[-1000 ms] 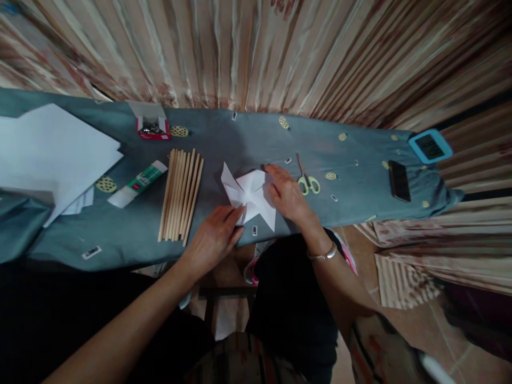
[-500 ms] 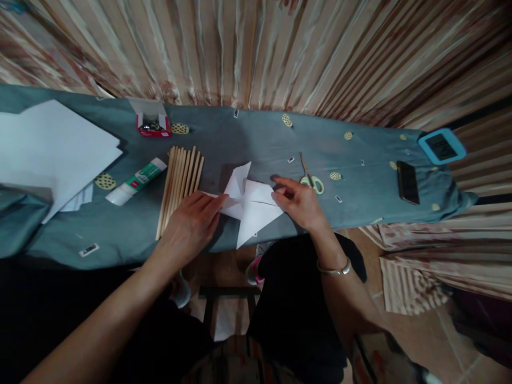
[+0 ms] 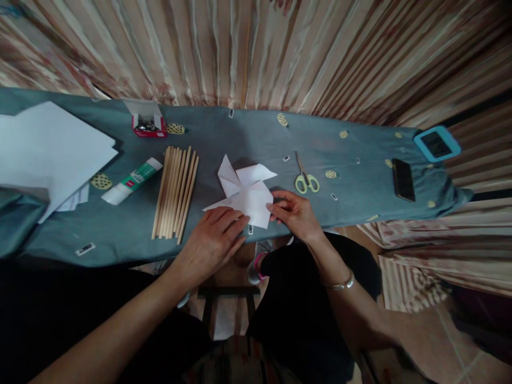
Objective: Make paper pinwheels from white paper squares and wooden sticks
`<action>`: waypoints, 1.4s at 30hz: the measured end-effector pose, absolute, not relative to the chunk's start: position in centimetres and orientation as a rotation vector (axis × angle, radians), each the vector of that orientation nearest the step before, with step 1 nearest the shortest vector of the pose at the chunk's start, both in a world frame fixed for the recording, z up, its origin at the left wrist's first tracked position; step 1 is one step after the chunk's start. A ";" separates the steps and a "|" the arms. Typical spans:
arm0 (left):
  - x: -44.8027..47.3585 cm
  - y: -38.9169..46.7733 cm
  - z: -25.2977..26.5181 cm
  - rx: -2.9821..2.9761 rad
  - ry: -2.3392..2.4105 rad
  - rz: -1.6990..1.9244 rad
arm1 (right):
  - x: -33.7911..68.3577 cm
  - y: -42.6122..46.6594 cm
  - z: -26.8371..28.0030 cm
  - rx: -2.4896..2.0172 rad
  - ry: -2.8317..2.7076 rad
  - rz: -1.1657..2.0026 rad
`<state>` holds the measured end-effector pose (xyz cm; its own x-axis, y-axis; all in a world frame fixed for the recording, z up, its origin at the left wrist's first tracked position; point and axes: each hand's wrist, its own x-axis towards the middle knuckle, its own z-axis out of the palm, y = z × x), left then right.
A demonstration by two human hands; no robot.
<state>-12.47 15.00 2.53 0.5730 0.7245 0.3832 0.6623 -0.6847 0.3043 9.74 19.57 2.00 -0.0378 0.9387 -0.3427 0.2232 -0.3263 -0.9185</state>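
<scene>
A white paper pinwheel (image 3: 256, 200) with folded blades lies over the near edge of the cloth-covered table. My right hand (image 3: 295, 214) pinches its right blade between thumb and fingers. At the pinwheel's lower left edge, my left hand (image 3: 214, 237) has its fingers closed on the paper, the thumb partly hidden. Several wooden sticks (image 3: 175, 192) lie side by side, left of the pinwheel. Right of it rest scissors (image 3: 306, 182) with pale green handles, blades pointing away from me.
A glue stick (image 3: 132, 181) and an open red box (image 3: 149, 127) of small shiny pieces are further left, beside a stack of white paper (image 3: 60, 149). On the right lie a dark phone (image 3: 404, 180) and a blue-framed digital display (image 3: 437, 144). Pleated curtains (image 3: 248, 58) hang behind the table (image 3: 352, 197).
The pinwheel has turned, so its blades point differently. My left hand has shifted right and nearer to me, off the left blade to the lower edge. My right hand has moved slightly lower.
</scene>
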 end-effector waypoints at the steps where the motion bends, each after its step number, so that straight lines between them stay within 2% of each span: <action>1: -12.4 15.1 2.3 2.673 1.193 0.717 | 9.6 19.4 2.0 -1.600 -1.233 1.443; 4: -12.4 15.5 1.7 2.668 1.223 0.674 | 9.4 18.8 2.0 -1.642 -1.280 1.461; 6: -12.6 15.8 1.4 2.662 1.238 0.650 | 9.6 18.5 2.2 -1.699 -1.396 1.358; 12: -12.4 16.4 0.9 2.657 1.267 0.623 | 10.0 18.0 3.8 -1.708 -1.838 0.671; 19: -12.3 16.8 1.1 2.729 1.257 0.564 | 9.5 17.6 3.8 -1.384 -2.127 0.495; 24: -12.3 16.8 1.4 2.739 1.247 0.595 | 9.6 17.8 3.9 -1.341 -2.124 0.293; 32: -12.5 17.2 0.4 2.518 1.220 0.794 | 8.8 18.3 2.8 -1.263 -2.294 0.408; 42: -12.5 17.6 0.0 2.236 1.272 0.882 | 7.0 18.8 2.2 -1.321 -2.075 0.465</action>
<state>-12.55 17.64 0.02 0.3808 0.8682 0.3182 0.6025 -0.4940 0.6268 6.98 18.84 2.24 -0.3012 0.8992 0.3173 0.6781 0.4359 -0.5917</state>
